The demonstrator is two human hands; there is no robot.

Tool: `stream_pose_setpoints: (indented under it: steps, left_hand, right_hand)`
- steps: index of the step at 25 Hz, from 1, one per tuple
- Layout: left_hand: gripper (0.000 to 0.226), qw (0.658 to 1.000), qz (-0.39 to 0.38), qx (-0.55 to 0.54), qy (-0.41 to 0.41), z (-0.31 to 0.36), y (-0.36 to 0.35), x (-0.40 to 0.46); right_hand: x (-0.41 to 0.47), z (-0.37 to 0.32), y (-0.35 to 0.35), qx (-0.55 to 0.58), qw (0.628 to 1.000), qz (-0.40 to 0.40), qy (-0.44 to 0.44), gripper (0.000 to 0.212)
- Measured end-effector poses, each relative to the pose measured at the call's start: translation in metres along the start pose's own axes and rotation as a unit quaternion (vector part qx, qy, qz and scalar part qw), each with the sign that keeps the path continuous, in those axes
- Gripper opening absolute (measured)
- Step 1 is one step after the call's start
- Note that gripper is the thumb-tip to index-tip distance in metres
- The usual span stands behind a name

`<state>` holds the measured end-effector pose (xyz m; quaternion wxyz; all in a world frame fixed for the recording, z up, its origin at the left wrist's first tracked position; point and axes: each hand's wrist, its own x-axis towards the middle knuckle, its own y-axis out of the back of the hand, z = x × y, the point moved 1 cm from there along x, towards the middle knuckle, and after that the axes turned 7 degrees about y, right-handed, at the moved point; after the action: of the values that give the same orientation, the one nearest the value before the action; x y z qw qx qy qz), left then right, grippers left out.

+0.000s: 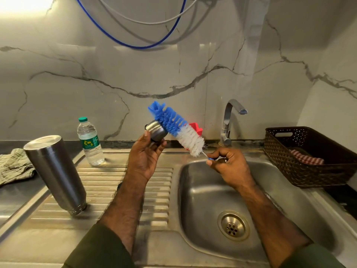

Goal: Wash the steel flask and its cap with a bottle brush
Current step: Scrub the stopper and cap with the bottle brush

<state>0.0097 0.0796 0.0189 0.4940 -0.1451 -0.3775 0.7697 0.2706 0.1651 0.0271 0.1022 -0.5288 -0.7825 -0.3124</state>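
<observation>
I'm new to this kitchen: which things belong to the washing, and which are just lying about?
In use: cap in left hand; brush in right hand; flask; sink; tap.
Lying about: water bottle; cloth; basket.

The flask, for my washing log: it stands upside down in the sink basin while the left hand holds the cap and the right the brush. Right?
Not quite. The head view shows the flask upside down on the ribbed drainboard, not in the basin. The left hand holds the cap; the right hand holds the brush.
</observation>
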Motion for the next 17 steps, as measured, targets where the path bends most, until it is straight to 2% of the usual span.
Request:
stream_pose_setpoints:
  steps: [3,4,7,10,13,17]
  left_hand:
    - [0.083,0.996,-0.021,0.085,0.017,-0.011,-0.007,-0.004]
    - [0.088,0.995,-0.037,0.095,0.021,-0.013,-0.01,-0.006]
    - [0.07,0.998,-0.05,0.027,0.012,-0.01,-0.011,-0.006]
    - [0.057,1.0,-0.006,-0.031,-0.001,-0.003,-0.002,0.0]
    - [0.04,1.0,0.009,-0.002,0.005,-0.009,-0.005,-0.001]
    - [0.032,0.998,-0.023,0.039,0.033,-0.021,-0.016,-0.007]
  right_hand:
    - [0.001,-0.004,-0.002,0.02,1.0,0.012,-0.001,0.011]
    - [0.001,-0.005,-0.003,0.027,0.999,0.026,-0.002,0.012]
    - [0.002,-0.001,-0.003,0.013,0.999,0.035,-0.008,0.012]
    - [0.0,0.004,-0.002,0.001,1.0,0.005,-0.008,0.011]
    - [0.0,0.003,-0.002,0.009,1.0,0.004,-0.01,0.011]
    - [0.002,-0.003,-0.008,0.025,0.999,0.034,-0.001,0.01]
